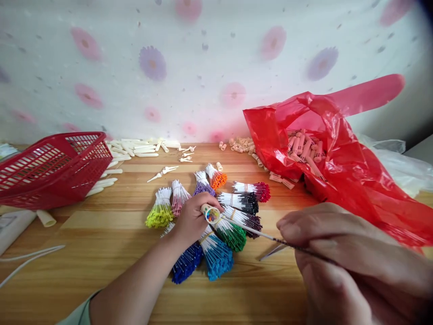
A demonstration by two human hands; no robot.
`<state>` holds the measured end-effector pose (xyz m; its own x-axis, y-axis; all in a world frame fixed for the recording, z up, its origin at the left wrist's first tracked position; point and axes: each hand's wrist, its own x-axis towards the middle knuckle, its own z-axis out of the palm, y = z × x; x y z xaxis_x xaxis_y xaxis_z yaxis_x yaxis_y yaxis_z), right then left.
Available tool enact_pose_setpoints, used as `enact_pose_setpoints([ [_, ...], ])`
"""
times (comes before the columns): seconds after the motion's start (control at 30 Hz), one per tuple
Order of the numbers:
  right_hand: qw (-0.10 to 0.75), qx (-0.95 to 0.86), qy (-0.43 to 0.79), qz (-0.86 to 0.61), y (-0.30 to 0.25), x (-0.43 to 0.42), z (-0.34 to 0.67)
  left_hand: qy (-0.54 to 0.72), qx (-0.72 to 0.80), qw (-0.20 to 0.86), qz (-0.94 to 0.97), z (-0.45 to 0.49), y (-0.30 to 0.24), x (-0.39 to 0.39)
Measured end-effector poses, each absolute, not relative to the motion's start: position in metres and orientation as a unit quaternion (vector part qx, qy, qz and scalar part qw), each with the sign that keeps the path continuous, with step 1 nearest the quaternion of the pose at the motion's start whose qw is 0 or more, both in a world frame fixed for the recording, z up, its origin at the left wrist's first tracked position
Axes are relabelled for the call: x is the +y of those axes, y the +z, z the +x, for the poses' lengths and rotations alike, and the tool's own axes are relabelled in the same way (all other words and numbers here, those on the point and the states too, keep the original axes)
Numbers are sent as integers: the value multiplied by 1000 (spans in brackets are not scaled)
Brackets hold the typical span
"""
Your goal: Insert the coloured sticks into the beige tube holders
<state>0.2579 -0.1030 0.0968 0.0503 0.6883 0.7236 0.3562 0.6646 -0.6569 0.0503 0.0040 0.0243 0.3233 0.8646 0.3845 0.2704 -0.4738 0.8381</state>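
Observation:
My left hand (194,214) is closed round a short cream pen barrel (212,215), its open end turned toward me with several coloured tips inside. My right hand (341,262) pinches a thin pen refill (252,230), white with a dark section near my fingers. The refill's far end points at the barrel's mouth; whether it touches cannot be told. Around my left hand lie banded bundles of white refills with coloured ends: yellow-green (159,212), light blue (216,257), dark blue (187,264), green (233,232), black (238,201), red (252,189) and orange (216,176).
A red plastic basket (77,180) stands at left beside cream barrels (142,148). At right, a red plastic bag (358,167) holds pinkish tubular parts (306,146). Small pen mechanisms (163,173) lie behind the bundles. A white cable (34,255) runs at the left edge.

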Motion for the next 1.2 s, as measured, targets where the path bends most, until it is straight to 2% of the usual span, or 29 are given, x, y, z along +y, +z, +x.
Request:
enact_pose_setpoints([
  [0.1, 550, -745, 39, -376, 106, -100, 257, 448, 366, 329, 746, 50, 20, 7],
  [0.2, 495, -802, 8, -334, 116, -89, 255, 450, 347, 317, 759, 49, 16, 9],
  [0.57, 554, -783, 29, -280, 96, -70, 232, 416, 371, 274, 784, 50, 20, 5],
  [1.2, 529, -740, 110, -400, 67, -39, 231, 394, 389, 91, 828, 41, 27, 4],
])
